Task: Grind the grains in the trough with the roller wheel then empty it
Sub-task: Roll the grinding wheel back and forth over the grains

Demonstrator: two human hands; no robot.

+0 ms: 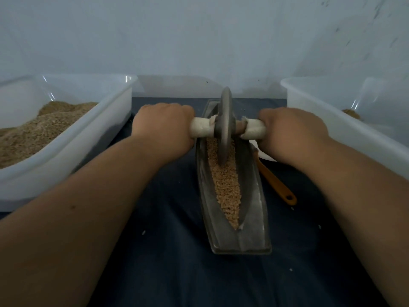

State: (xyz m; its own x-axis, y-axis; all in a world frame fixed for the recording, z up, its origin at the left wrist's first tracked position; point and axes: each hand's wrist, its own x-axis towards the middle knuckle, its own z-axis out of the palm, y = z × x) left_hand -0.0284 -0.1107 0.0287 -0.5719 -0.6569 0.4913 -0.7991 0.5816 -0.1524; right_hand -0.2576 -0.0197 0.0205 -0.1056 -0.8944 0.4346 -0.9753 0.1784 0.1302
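**Trough** (254, 209): grey, boat-shaped, lying lengthwise away from the person on a dark blue cloth (166, 218). It is the reference for every entry below. Its narrow V-section presumably keeps the load under the wheel's edge.

**Grains** (225, 189): tan and coarse, filling the trough's channel from its near tip to beyond the wheel. They look largely whole, so grinding seems unfinished and emptying not yet due.

**Roller wheel** (224, 125): grey disc, upright, its edge down in the grains toward the trough's far end. A cloth-wrapped axle (201, 129) crosses the trough at right angles.

**Left hand** (163, 127): left of the trough, fingers curled tight round the left axle stub.

**Right hand** (292, 131): right of the trough, clamped likewise on the right stub. The even two-sided hold likely keeps the disc vertical and lets weight bear down.

**Left bin** (106, 138): translucent, left of the trough, holding a tan heap (39, 131); whether meal or grain cannot be told.

**Right bin** (321, 107): right of the trough, with a small tan pile (350, 113) showing inside. One bin is probably the supply and the other the receiver, but which is which is uncertain.

**Orange-handled tool** (276, 185): just beside the trough's right wall, its head hidden by the right hand. It is likely kept there for sweeping out.
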